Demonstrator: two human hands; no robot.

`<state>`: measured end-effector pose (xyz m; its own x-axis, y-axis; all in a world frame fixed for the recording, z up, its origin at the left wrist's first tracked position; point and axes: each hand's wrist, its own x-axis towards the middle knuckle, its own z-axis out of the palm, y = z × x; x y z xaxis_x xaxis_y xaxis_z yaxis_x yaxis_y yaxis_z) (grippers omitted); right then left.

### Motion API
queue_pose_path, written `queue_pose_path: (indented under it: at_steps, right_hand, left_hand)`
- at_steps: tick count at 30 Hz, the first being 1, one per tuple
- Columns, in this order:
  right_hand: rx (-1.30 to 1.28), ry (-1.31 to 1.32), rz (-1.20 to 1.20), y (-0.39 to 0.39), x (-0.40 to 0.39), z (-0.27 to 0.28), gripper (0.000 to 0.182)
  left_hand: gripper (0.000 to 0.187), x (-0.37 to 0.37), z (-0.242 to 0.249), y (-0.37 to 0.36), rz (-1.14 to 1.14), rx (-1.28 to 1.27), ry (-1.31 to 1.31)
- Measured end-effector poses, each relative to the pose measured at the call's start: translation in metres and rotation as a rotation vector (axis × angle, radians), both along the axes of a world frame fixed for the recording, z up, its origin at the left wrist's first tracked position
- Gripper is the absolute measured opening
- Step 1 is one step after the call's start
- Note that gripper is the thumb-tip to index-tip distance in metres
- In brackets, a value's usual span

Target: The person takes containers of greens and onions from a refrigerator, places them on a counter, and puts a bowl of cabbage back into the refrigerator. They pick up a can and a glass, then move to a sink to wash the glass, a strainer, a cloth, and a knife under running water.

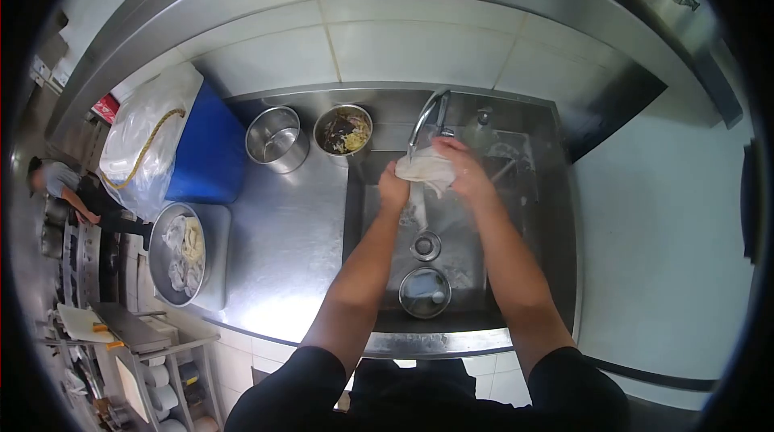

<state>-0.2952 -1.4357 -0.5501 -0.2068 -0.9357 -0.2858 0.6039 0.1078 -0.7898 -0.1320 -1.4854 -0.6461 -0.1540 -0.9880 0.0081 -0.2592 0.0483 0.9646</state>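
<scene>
Over the steel sink (367, 258), a bunched white cloth (429, 172) is held between both hands beneath the curved faucet (418, 127). My left hand (393, 188) grips its left end with the fingers closed. On the other side, my right hand (466, 167) is wrapped around the right end, close to the faucet's base. Water appears to fall from the cloth toward the drain strainer (426, 246). Nearer to me in the sink lies a round metal bowl (425, 313) with a pale bluish item inside.
Left of the sink, the steel counter (294, 226) carries an empty pot (278, 159), a pot with food scraps (343, 154), a blue box (205, 150) and a bowl (158, 267) of whitish pieces. A clear bottle (482, 132) stands behind the sink. Another person (72, 190) is far left.
</scene>
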Motion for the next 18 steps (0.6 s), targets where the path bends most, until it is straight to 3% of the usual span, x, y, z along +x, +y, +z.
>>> queue_pose_path:
  at_steps: [1, 5, 8, 11, 13, 14, 16, 18]
  right_hand:
    - [-0.012, 0.065, -0.089, 0.003, -0.012, -0.011, 0.027]
    - [0.107, 0.459, -0.27, 0.003, -0.042, -0.111, 0.031]
    - [0.326, 0.325, -0.289, 0.014, 0.02, -0.082, 0.039]
    - [0.14, -0.499, -0.021, 0.011, 0.054, -0.05, 0.049]
    - [0.023, -0.627, -0.08, -0.008, 0.065, -0.069, 0.048]
    - [-0.035, -0.692, -0.108, -0.017, 0.07, -0.073, 0.048]
    - [0.06, -0.275, -0.304, -0.032, 0.07, -0.076, 0.044]
    - [0.058, 0.073, -0.38, -0.039, 0.071, -0.071, 0.04]
  left_hand:
    - [0.025, 0.001, 0.004, -0.002, 0.053, -0.029, 0.157]
    - [0.031, 0.002, 0.018, -0.007, 0.094, 0.105, 0.456]
    - [0.038, -0.011, 0.042, 0.004, 0.115, 0.326, 0.722]
    - [0.048, -0.016, 0.038, 0.007, 0.042, 0.477, 0.92]
    - [0.054, -0.012, 0.053, 0.015, -0.016, 0.618, 1.027]
    - [0.055, -0.002, 0.05, 0.015, -0.121, 0.524, 0.942]
    - [0.056, 0.027, 0.045, 0.012, -0.321, 0.339, 0.766]
    - [0.052, 0.056, 0.074, 0.022, -0.253, 0.563, 0.639]
